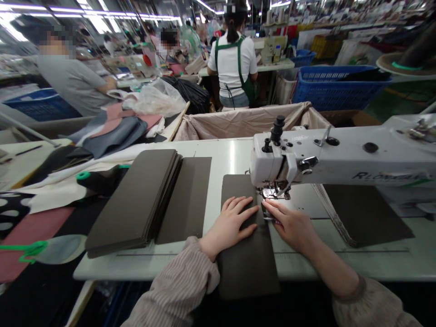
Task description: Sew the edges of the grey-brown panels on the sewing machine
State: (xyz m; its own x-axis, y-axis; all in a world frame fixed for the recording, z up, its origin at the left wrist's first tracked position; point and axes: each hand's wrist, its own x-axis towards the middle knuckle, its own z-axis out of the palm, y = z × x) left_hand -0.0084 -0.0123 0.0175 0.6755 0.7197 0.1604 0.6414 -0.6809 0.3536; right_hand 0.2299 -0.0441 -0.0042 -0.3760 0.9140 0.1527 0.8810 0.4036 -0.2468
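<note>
A long dark grey-brown panel (250, 268) lies under the presser foot (272, 193) of a white sewing machine (340, 154), its near end hanging past the table edge. My left hand (235, 222) rests flat on the panel with fingers spread. Close to the presser foot, my right hand (289, 225) lies at the panel's right edge with its fingers stretched forward. Its fingertips are beside a small metal part (269, 217) of the machine. Whether the panel is fabric or leather I cannot tell.
Left of my hands stands a stack of similar panels (136, 195), with a single panel (190, 195) beside it. More panels (368, 213) lie under the machine arm. A cloth-lined bin (238, 122) stands behind the table (231, 154). Ahead, a person in a green apron (235, 59) sits facing away.
</note>
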